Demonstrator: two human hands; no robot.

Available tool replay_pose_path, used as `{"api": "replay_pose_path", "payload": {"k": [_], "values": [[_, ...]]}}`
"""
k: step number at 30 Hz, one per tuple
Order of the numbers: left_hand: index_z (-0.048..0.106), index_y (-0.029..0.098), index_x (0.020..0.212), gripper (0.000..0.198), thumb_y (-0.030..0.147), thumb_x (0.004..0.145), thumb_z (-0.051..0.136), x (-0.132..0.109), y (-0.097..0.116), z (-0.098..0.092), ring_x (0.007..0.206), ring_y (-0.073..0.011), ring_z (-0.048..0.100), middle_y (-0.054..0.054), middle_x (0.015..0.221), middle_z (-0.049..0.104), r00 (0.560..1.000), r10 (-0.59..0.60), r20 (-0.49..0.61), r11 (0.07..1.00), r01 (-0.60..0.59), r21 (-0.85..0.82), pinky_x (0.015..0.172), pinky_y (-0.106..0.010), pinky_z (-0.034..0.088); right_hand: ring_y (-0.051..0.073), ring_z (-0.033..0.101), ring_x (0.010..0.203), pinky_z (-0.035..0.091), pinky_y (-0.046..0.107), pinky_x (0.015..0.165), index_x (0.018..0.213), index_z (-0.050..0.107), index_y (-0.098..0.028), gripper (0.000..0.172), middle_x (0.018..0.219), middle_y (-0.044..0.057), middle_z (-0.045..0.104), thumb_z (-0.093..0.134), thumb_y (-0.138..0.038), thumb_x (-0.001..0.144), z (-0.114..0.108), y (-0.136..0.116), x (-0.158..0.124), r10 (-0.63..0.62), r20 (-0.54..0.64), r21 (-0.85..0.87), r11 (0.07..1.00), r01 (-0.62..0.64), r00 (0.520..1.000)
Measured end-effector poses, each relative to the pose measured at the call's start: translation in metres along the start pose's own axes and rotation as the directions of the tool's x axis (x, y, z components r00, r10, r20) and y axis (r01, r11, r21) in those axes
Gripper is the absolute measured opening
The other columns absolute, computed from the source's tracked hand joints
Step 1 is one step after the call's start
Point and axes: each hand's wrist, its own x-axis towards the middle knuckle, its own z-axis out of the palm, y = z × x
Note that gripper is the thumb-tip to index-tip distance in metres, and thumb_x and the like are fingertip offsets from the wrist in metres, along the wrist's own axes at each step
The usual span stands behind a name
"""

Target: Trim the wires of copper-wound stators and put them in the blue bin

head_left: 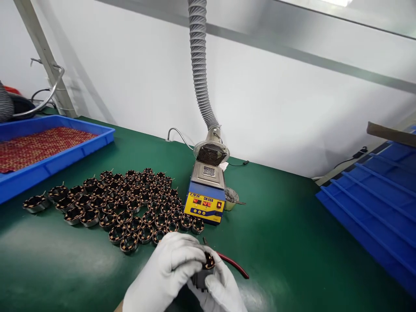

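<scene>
Nearest the camera, in front of the solder pot [206, 195], the gloved left hand [165, 271] curls over the near-left side of a single wound stator [208, 262]. Its fingers are closed round the dark body. The stator sits between both hands, touching each. Its axis is roughly upright and tipped a little away, so the copper-wound end faces up towards the pot. The gloved right hand [222, 290] cups the stator from below and to the right, fingers also closed on it. Neither hand is clearly the nearer, since both grip it. A red-handled cutter [234, 264] pokes out just behind the right hand; whether that hand holds it or it lies on the green surface [286, 242] cannot be told. Far to the left of the pot stands a blue tray [65, 158] of reddish parts. Between that tray and the pot lie many loose stators [130, 203], packed side by side. A ribbed extraction hose [199, 65] hangs over the pot. A small metal cup [230, 199] stands just right of the pot, and stacked blue trays [373, 203] lie well to the right.
</scene>
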Motion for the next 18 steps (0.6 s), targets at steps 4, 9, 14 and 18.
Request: {"api": "replay_pose_path", "payload": {"k": [4, 9, 14, 18], "values": [[0.066, 0.024, 0.067, 0.026, 0.037, 0.087, 0.055, 0.007, -0.001, 0.001, 0.074, -0.0130, 0.068, 0.002, 0.072, 0.073, 0.929, -0.328, -0.173, 0.907, 0.258, -0.333, 0.070, -0.016, 0.054, 0.026, 0.067, 0.086, 0.055, 0.044, 0.072, 0.102, 0.065, -0.025, 0.056, 0.093, 0.007, 0.068, 0.086, -0.041, 0.053, -0.008, -0.002, 0.001, 0.025, 0.052, -0.001, 1.000, -0.025, 0.998], [0.074, 0.023, 0.083, 0.023, 0.023, 0.064, 0.063, 0.012, 0.003, 0.007, 0.088, -0.0229, 0.069, -0.004, 0.092, 0.075, 0.802, -0.596, 0.036, 0.718, 0.553, -0.423, 0.080, -0.031, 0.056, 0.027, 0.066, 0.090, 0.055, 0.042, 0.074, 0.101, 0.065, -0.023, 0.050, 0.098, 0.009, 0.068, 0.083, -0.041, 0.058, -0.011, -0.008, 0.000, -0.019, 0.024, -0.006, 1.000, 0.019, 1.000], [0.073, 0.024, 0.065, 0.015, 0.016, 0.064, 0.060, 0.007, 0.003, 0.030, 0.090, -0.0218, 0.067, -0.003, 0.080, 0.075, 0.878, -0.476, 0.044, 0.741, 0.428, -0.517, 0.081, -0.030, 0.056, 0.031, 0.062, 0.104, 0.054, 0.044, 0.080, 0.098, 0.065, -0.023, 0.051, 0.108, 0.011, 0.067, 0.083, -0.044, 0.055, -0.002, -0.004, 0.002, -0.074, -0.025, -0.027, 0.997, 0.073, 0.997], [0.071, 0.023, 0.070, 0.010, 0.032, 0.075, 0.069, 0.002, 0.004, 0.022, 0.088, -0.0219, 0.069, -0.003, 0.082, 0.074, 0.837, -0.540, -0.089, 0.681, 0.372, -0.631, 0.079, -0.030, 0.057, 0.032, 0.064, 0.096, 0.053, 0.048, 0.080, 0.094, 0.066, -0.023, 0.053, 0.098, 0.011, 0.068, 0.086, -0.042, 0.049, -0.002, -0.001, 0.001, -0.102, -0.053, -0.067, 0.993, 0.098, 0.993]]}}
